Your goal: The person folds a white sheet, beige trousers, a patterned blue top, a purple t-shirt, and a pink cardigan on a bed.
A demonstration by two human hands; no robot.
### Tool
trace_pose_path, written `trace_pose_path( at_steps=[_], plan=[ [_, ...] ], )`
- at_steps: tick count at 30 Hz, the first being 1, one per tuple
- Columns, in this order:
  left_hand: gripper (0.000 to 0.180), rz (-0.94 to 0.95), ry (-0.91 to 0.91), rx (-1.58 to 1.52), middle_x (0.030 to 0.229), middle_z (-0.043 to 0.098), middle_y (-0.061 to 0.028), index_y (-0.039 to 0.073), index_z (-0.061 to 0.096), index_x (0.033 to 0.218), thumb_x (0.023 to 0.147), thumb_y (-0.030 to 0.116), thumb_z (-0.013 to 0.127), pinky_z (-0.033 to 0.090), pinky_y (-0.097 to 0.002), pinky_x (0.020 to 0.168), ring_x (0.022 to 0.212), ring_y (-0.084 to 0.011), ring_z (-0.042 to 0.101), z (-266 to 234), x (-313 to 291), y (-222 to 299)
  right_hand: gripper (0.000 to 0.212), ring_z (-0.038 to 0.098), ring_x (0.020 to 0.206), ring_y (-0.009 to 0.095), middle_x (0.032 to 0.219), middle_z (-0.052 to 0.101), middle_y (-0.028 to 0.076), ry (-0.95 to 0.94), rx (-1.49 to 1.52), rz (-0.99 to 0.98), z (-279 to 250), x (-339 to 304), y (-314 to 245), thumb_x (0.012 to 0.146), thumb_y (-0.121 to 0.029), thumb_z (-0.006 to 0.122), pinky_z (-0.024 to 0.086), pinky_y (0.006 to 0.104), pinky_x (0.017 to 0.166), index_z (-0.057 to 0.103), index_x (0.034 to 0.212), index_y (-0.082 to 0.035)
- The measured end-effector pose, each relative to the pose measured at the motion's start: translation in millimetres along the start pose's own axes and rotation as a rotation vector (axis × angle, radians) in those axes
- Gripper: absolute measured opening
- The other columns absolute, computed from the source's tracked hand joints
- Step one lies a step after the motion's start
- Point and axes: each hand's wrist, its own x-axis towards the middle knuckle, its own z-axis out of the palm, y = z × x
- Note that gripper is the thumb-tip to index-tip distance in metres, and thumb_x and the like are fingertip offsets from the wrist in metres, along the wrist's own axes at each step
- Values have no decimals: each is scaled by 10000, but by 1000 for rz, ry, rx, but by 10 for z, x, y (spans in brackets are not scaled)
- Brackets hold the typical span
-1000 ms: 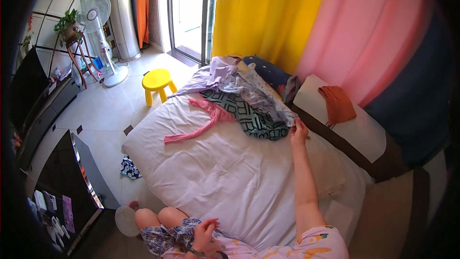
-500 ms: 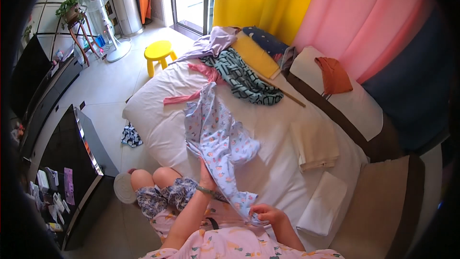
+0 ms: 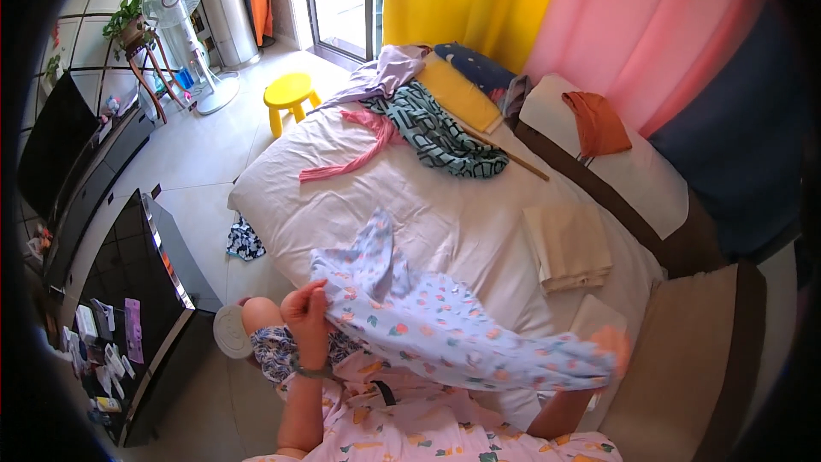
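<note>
The bed (image 3: pixel 445 222) bears folded cloth (image 3: pixel 560 244) (3 o'clock), crumpled clothes (image 3: pixel 445 139) (12). Your left grip (image 3: pixel 308 304) and right grip (image 3: pixel 611 349) clench unfolded fabric (image 3: pixel 453 329).

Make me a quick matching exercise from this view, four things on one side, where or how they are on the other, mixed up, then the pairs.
1. light-blue printed cloth
2. stool
3. fan
4. beige cloth

A. beside the potted plant
B. stretched between left hand and right hand
C. folded, on the white bedding
D. yellow, on the tiled floor

Pairs: 1-B, 2-D, 3-A, 4-C
</note>
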Motion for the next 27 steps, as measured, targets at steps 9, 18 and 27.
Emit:
trace_pose_path(
  at_steps=[9, 18, 27],
  plan=[
    [372, -188, -607, -99, 1023, 659, -83, 30, 509, 1306, 968, 183, 538, 516, -266, 776, 916, -148, 638, 968, 1016, -8, 340, 641, 882, 179, 986, 658, 96, 690, -253, 161, -617, 760, 741, 946, -210, 567, 528, 292, 776, 532, 1227, -22],
    [376, -217, -707, 447, 1017, 676, -109, 45, 595, 1202, 852, 159, 673, 531, -297, 744, 895, -168, 657, 630, 934, -1045, 387, 652, 842, 183, 1022, 676, 154, 487, -1201, 457, -1717, 217, 1577, 865, -158, 649, 508, 302, 716, 572, 1209, 1],
    [421, 200, -915, 995, 898, 649, -166, 42, 647, 972, 630, 233, 801, 483, -418, 776, 889, -338, 607, 705, 967, -1596, 465, 648, 878, 266, 922, 670, 119, -310, -1839, 566, -1295, 964, 2547, 699, -252, 785, 495, 360, 789, 621, 1082, -46]
  ],
)
